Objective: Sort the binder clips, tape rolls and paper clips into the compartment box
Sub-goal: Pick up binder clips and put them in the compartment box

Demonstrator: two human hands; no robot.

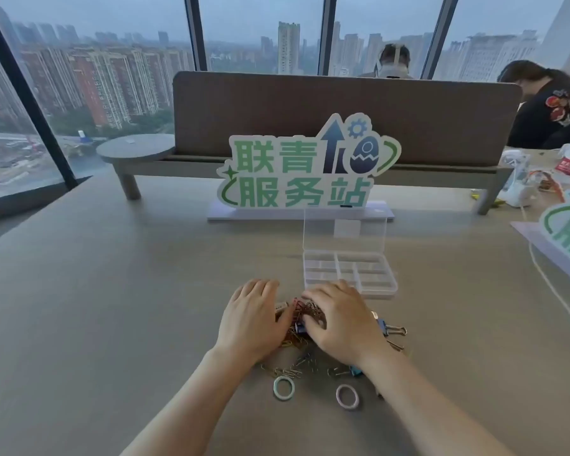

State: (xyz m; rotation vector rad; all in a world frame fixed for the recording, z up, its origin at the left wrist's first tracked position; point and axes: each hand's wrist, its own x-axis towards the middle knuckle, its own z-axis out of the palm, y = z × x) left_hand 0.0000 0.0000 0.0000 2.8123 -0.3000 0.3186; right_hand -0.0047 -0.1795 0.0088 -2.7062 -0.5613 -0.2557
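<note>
Two hands cupped on wiry paper clips (pixel 298 324) | left hand (pixel 252 319) | right hand (pixel 339 320) | clear box (pixel 349 273)

A: Tape rolls showing as pale mint (pixel 283 388) and pale lilac (pixel 347 396); binder clip (pixel 383 325) showing blue.

B: Compartment box (pixel 349 274) reading clear; sign (pixel 297 172) lettering showing green on white; table (pixel 112 291) appearing beige-grey.

Grey table (pixel 112 291) carries clear compartment box (pixel 349 273), lid up; clip pile (pixel 301 320); two tape rolls (pixel 284 388); standing sign (pixel 306 166).
</note>
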